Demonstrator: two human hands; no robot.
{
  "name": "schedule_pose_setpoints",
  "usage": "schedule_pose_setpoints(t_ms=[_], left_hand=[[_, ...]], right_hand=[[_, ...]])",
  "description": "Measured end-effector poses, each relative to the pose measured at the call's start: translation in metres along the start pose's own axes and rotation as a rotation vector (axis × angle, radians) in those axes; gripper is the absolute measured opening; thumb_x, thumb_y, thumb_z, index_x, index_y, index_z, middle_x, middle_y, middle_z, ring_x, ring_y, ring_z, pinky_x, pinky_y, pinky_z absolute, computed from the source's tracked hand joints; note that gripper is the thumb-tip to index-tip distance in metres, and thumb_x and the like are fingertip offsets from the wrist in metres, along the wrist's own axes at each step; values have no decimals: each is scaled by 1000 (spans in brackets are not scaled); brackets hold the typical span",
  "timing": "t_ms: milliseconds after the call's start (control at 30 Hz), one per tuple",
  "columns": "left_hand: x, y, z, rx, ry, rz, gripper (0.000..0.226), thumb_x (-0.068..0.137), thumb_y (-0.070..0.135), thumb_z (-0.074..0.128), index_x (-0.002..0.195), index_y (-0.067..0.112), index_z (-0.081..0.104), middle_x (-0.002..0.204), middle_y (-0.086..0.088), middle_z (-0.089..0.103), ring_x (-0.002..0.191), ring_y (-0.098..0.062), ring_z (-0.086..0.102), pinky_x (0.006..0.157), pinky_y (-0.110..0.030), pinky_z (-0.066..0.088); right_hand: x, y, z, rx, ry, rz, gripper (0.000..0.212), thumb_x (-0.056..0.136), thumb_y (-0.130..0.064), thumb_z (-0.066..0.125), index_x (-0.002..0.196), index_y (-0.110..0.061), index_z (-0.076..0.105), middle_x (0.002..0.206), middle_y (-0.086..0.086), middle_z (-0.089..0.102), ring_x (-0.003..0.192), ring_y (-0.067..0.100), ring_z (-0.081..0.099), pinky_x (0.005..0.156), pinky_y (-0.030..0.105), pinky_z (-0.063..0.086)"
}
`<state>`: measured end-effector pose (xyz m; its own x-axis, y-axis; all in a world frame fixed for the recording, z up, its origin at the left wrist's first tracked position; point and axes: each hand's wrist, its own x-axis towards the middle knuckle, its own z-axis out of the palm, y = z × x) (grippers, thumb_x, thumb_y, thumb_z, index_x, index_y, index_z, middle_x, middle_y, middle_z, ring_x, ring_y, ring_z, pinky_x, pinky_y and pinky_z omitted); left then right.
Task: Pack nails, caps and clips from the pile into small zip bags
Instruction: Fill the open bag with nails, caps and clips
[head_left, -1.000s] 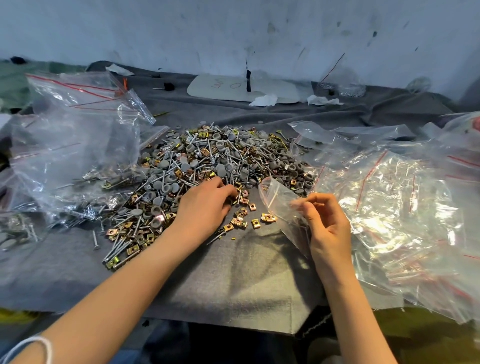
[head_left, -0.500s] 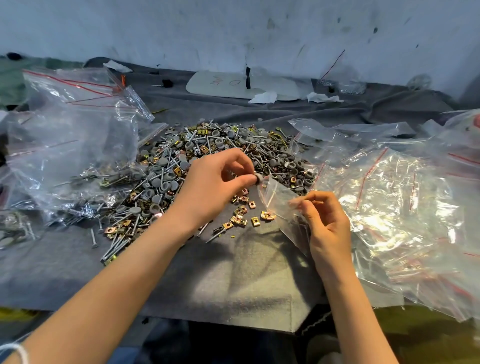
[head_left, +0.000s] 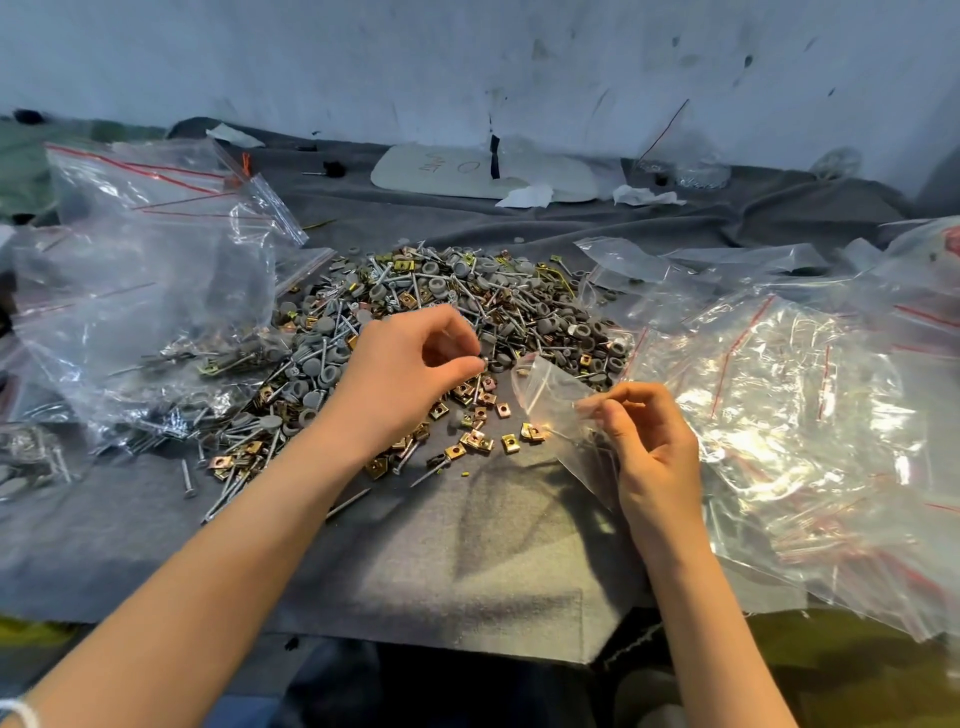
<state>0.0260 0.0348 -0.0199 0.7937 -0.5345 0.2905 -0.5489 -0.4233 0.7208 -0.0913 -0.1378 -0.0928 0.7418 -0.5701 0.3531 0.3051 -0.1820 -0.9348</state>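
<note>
**While Both Hands Work at the Pile: Head-View Stock List**

As you look down from the head view, item one is your left hand (head_left: 410, 374), held over the near edge of the pile (head_left: 441, 306). Its grip is pressed together, thumb and forefinger pinching a nail (head_left: 476, 388) by the head, with the shaft hanging down above the loose clips (head_left: 475, 441).

Item two: your right hand (head_left: 654, 447), just right of the left. Its grip pinches the small zip bag (head_left: 550, 395) near the mouth, which opens toward the nail, close but apart from it. Whether anything lies inside the bag, you cannot tell.

Item three: the pile itself, with round grey caps (head_left: 326, 325), silver nails and square brass clips mixed together on a grey cloth (head_left: 467, 551).

Item four: large clear bags (head_left: 145, 270) at your left, red-striped, with nails showing at the bottom.

Item five: a heap of flat clear bags (head_left: 779, 405) at your right, just beside your right hand.

Item six: a white board (head_left: 441, 171) lying at the back, near the wall (head_left: 467, 62).
</note>
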Motion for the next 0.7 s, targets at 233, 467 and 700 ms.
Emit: schedule_pose_setpoints(t_ms=[233, 467, 700], left_hand=[[-2, 30, -4, -33, -158, 135, 14, 82, 5, 73, 90, 17, 76, 93, 3, 73, 86, -8, 67, 84, -21, 53], [-4, 30, -1, -180, -197, 122, 25, 86, -1, 68, 102, 17, 70, 92, 6, 71, 86, -2, 68, 81, -13, 53], [-5, 25, 2, -237, -123, 107, 29, 87, 11, 70, 111, 27, 65, 93, 8, 74, 86, 0, 69, 78, -12, 52]], right_hand=[[1, 0, 1, 9, 5, 7, 17, 94, -1, 54, 89, -18, 57, 88, 7, 69, 84, 11, 66, 75, 18, 49], [1, 1, 0, 16, 11, 11, 16, 94, -1, 53, 89, -16, 57, 86, 4, 70, 84, 12, 66, 77, 19, 49], [0, 1, 0, 21, 16, 10, 16, 94, -2, 54, 89, -17, 56, 87, 8, 70, 84, 12, 66, 78, 20, 50]])
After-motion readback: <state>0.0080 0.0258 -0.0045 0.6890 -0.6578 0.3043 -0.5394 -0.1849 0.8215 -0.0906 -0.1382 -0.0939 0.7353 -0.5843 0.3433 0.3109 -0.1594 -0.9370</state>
